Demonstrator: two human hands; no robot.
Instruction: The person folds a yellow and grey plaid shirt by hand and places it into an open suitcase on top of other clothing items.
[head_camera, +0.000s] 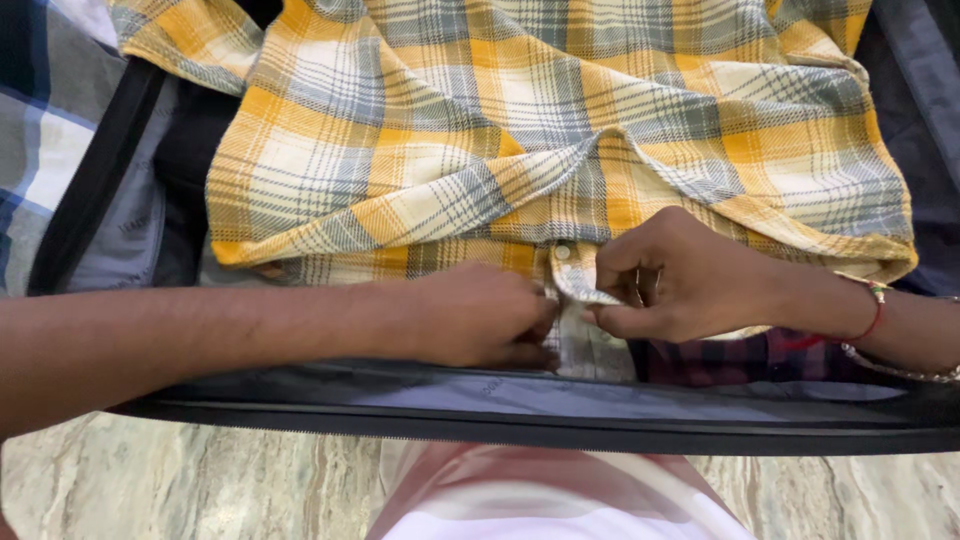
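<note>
My left hand (480, 315) and right hand (680, 280) meet at the bottom edge of the yellow, grey and cream plaid shirt (540, 130), which lies spread over an open black suitcase (500, 425) on the marble floor (200, 485). The fingers (535, 335) of my left hand are closed together on the shirt's front strip from nine o'clock, and my right hand's fingers pinch the same strip from three o'clock, just below a small pale button (562, 253) at twelve o'clock of the pinch. To do this well, I judge I should keep the strip flat and taut between both pinches, line the buttonhole edge square over the button, and avoid dragging the folded body of the shirt out of shape. A red thread band and a thin metal bracelet (880, 335) sit on my right wrist. Beneath the shirt at five o'clock a dark red checked cloth (720, 360) shows, and at ten o'clock, beyond the case rim, a blue and white checked cloth (40, 130). As for packages, labels or signs, I see none; only faint repeated printing on the grey suitcase lining (120, 240) at nine o'clock, too small to make out.
</note>
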